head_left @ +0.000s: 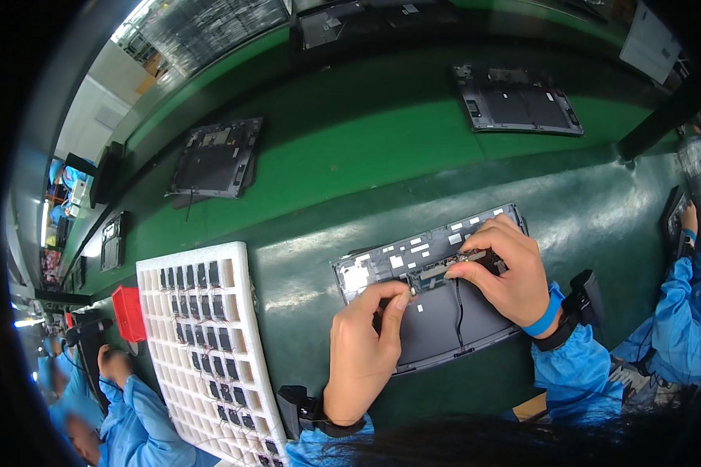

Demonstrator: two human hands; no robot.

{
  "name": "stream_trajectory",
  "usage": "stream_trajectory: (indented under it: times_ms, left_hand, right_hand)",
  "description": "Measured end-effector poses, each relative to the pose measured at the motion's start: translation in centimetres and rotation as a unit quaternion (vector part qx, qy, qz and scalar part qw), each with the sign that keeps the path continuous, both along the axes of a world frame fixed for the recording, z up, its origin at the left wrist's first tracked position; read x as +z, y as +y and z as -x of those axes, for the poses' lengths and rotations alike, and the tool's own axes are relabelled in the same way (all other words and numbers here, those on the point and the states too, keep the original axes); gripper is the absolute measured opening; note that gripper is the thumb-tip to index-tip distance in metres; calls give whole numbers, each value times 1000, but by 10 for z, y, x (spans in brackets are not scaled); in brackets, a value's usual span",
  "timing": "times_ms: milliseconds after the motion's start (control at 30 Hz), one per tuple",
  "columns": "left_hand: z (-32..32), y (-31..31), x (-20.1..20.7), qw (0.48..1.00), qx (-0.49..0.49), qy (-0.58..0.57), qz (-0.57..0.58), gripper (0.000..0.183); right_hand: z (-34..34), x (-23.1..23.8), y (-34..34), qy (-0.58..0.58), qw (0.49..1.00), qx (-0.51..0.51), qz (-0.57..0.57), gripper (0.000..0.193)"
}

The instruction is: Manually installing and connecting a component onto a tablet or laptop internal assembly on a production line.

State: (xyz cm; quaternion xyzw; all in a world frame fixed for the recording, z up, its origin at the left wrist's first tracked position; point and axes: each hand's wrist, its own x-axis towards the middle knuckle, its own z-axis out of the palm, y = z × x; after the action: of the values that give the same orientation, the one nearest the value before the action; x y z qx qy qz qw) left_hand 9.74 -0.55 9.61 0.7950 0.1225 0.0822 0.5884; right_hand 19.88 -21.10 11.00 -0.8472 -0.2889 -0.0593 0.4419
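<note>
2 bare hands work on a dark grey, flat rectangular device shell [436,311] that lies open-side up on the green counter [327,156], just in front of the person. The left hand [362,350] is curled, its thumb and forefinger pinched at a small part near the shell's middle; what exactly it grips is too small to tell. The right hand [506,268] rests over the shell's upper right area, fingers bent and pressing on a narrow strip there, beside a thin black cable [459,311] that runs down the inner face. Both wrists wear black straps, and the right also carries a blue band.

To do this well, I judge that the right hand should keep the strip pinned flat while the left seats its piece with light fingertip pressure, keeping clear of the cable.

1 white foam tray [210,358] with many small square cells lies to the left of the shell, apart from it. Roughly its upper and middle cells hold small dark rectangular parts with thin leads; several cells along its edges look empty. Behind the tray sits a small red bin [129,313]; its contents cannot be seen. 2 more dark shells [214,159] lie further back on the counter.
</note>
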Motion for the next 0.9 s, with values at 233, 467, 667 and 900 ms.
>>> stream_trajectory:
  times_ms: [233, 467, 667, 900]
  left_hand:
    - [-8, -9, 6, 995, 29, -84, -51, 18]
    - [-14, -7, -9, 967, 74, -166, -177, 17]
    - [-15, 1, 4, 966, 71, -72, -238, 28]
    - [-14, 6, -9, 972, 50, -120, -195, 32]
  right_hand:
    - [15, 13, 1, -2, 998, -49, 50, 99]
    - [4, -5, -15, -19, 995, -56, 84, 74]
    - [-6, 0, -11, -80, 987, 34, 137, 61]
    - [-2, 10, -5, -14, 993, 24, 114, 59]
